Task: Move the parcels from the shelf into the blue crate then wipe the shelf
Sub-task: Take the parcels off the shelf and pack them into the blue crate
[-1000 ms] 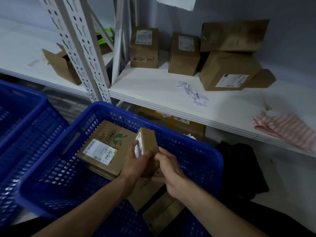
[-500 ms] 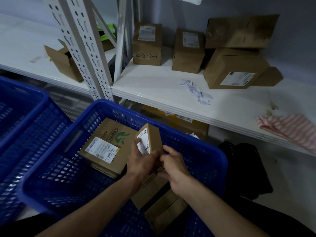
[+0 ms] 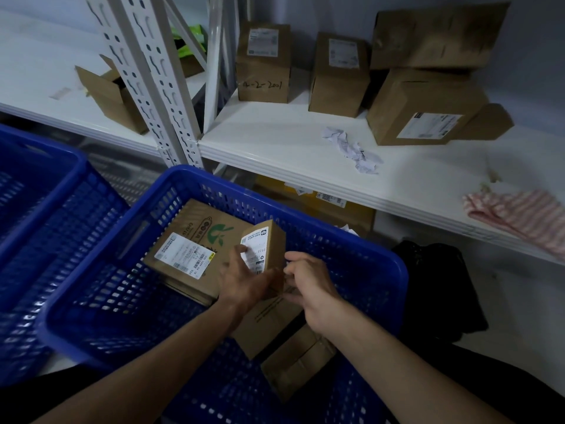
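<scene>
My left hand (image 3: 244, 280) grips a small brown parcel (image 3: 270, 240) with a white label, held upright inside the blue crate (image 3: 383, 264). My right hand (image 3: 308, 283) sits just right of that parcel, fingers loosely curled and holding nothing. A flat parcel with a green logo (image 3: 195, 237) lies in the crate on the left. Two more brown parcels (image 3: 272, 325) lie under my hands. On the white shelf (image 3: 275, 142) stand two upright parcels (image 3: 264, 65), (image 3: 339, 75) and a large one (image 3: 422, 108) with another box (image 3: 437, 35) on top.
Crumpled paper (image 3: 351, 148) lies mid-shelf and a pink striped cloth (image 3: 526, 218) at its right front edge. A second blue crate (image 3: 36, 179) stands to the left. A white slotted post (image 3: 153, 78) rises beside an open carton (image 3: 113, 96). A black bag (image 3: 437, 286) sits under the shelf.
My right hand has loosened and drawn slightly off the small parcel, which my left hand keeps upright in the crate. The view has shifted a little downward.
</scene>
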A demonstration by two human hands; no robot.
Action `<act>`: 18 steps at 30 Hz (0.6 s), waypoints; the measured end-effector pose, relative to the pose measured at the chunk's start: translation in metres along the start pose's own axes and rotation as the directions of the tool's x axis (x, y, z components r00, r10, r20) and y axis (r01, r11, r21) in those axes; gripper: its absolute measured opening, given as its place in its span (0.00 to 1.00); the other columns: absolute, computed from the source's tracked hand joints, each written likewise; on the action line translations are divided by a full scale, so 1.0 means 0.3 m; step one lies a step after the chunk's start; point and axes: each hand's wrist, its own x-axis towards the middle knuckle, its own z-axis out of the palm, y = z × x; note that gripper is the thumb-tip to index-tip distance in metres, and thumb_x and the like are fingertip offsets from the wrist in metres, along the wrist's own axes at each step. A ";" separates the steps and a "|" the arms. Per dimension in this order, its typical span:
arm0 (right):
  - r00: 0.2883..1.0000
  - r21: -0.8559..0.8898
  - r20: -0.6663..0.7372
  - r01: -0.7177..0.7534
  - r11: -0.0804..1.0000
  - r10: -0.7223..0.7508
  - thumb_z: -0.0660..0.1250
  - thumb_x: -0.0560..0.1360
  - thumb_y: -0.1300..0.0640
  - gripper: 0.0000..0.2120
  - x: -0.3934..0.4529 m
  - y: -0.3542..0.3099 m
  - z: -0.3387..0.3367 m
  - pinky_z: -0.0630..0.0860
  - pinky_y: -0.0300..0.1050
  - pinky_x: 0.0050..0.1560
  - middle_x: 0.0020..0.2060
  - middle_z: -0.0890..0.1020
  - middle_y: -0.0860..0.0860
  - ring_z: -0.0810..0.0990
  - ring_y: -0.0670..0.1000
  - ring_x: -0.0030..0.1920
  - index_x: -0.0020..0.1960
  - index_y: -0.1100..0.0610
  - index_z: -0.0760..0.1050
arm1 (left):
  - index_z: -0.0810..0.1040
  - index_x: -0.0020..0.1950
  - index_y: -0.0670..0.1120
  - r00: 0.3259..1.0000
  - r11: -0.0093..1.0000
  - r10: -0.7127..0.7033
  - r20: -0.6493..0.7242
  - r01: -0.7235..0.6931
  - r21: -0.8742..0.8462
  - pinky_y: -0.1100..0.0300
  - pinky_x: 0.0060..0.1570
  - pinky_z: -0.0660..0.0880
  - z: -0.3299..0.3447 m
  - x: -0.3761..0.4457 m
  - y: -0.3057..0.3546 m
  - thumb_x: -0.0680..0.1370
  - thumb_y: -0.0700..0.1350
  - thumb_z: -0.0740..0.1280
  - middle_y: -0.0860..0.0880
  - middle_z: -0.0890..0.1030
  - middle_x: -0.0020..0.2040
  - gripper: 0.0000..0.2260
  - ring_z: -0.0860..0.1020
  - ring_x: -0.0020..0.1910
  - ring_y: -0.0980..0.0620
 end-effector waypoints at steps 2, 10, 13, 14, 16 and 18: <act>1.000 -0.003 -0.028 0.008 1.000 -0.008 0.58 0.78 0.67 0.19 0.002 -0.001 0.002 0.77 0.48 0.54 0.55 0.78 0.54 0.76 0.51 0.51 0.65 0.54 0.76 | 0.62 0.57 0.66 1.000 0.998 0.022 0.008 -0.023 0.053 0.44 0.43 0.83 0.001 0.018 -0.019 0.56 0.59 0.78 0.44 0.70 0.60 0.36 0.75 0.58 0.38; 1.000 0.047 -0.013 -0.012 0.999 0.012 0.58 0.80 0.64 0.15 0.000 -0.034 -0.007 0.78 0.46 0.53 0.54 0.79 0.54 0.77 0.49 0.47 0.62 0.57 0.78 | 0.61 0.72 0.52 0.923 0.730 0.376 0.086 -0.352 0.586 0.44 0.55 0.76 0.053 0.115 -0.162 0.69 0.60 0.73 0.42 0.66 0.62 0.37 0.67 0.61 0.42; 0.999 0.060 0.014 -0.031 0.998 0.030 0.61 0.80 0.63 0.14 -0.004 -0.046 -0.010 0.79 0.44 0.50 0.57 0.80 0.57 0.77 0.49 0.44 0.63 0.59 0.77 | 0.60 0.75 0.50 0.908 0.578 0.403 0.117 -0.352 0.736 0.45 0.56 0.74 0.076 0.151 -0.216 0.71 0.61 0.71 0.40 0.67 0.64 0.38 0.68 0.60 0.41; 0.999 0.065 0.016 -0.040 0.997 0.039 0.61 0.79 0.63 0.14 -0.003 -0.046 -0.014 0.78 0.43 0.49 0.58 0.80 0.58 0.78 0.50 0.47 0.64 0.60 0.77 | 0.59 0.77 0.49 0.903 0.532 0.410 0.128 -0.350 0.771 0.46 0.57 0.72 0.082 0.162 -0.224 0.72 0.61 0.70 0.39 0.67 0.65 0.38 0.68 0.60 0.40; 0.998 0.074 0.024 -0.055 0.996 0.054 0.62 0.79 0.62 0.15 -0.004 -0.050 -0.018 0.79 0.43 0.49 0.59 0.79 0.59 0.78 0.53 0.53 0.64 0.60 0.76 | 0.57 0.78 0.48 0.899 0.462 0.413 0.149 -0.347 0.816 0.47 0.60 0.70 0.088 0.182 -0.230 0.73 0.60 0.68 0.38 0.66 0.66 0.39 0.68 0.61 0.39; 0.997 0.083 0.021 -0.070 0.994 0.068 0.62 0.79 0.62 0.16 0.000 -0.051 -0.025 0.79 0.41 0.47 0.60 0.79 0.59 0.79 0.54 0.57 0.65 0.60 0.76 | 0.53 0.79 0.47 0.894 0.377 0.412 0.175 -0.342 0.861 0.48 0.62 0.68 0.110 0.195 -0.224 0.74 0.60 0.67 0.38 0.65 0.68 0.40 0.67 0.63 0.39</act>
